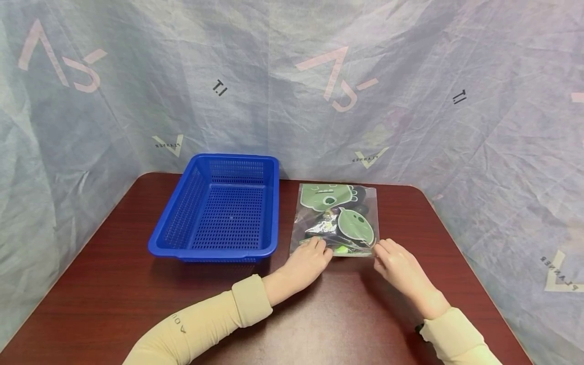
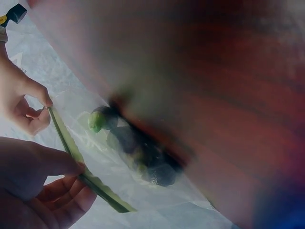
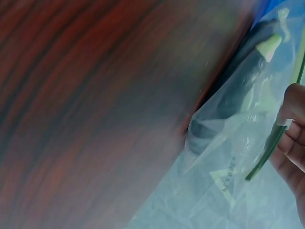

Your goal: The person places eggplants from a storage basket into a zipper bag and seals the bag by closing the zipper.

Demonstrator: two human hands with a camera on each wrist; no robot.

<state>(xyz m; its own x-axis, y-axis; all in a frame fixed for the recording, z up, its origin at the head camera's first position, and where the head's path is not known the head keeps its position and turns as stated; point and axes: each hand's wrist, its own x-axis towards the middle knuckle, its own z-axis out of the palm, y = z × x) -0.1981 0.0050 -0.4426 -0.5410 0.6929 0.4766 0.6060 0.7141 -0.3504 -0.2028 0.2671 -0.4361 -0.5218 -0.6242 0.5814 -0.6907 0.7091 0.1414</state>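
Observation:
A clear plastic zip bag (image 1: pixel 356 228) with green cartoon prints is held up off the table's far right part, several dark items (image 2: pixel 162 174) inside it. Among them shows a bright green piece (image 2: pixel 96 121); their kind is hard to make out through the plastic. My left hand (image 1: pixel 307 261) pinches the bag's green top strip (image 2: pixel 66 136) between thumb and fingers. At the strip's other end, my right hand (image 1: pixel 403 266) pinches it beside a small white slider (image 3: pixel 287 123). Whether the bag's mouth is sealed cannot be seen.
Left of the bag stands a blue perforated plastic basket (image 1: pixel 214 253) with nothing in it. Both are at the back of the dark red wooden table (image 1: pixel 114 284). A printed grey cloth (image 1: pixel 191 66) hangs around the back and sides.

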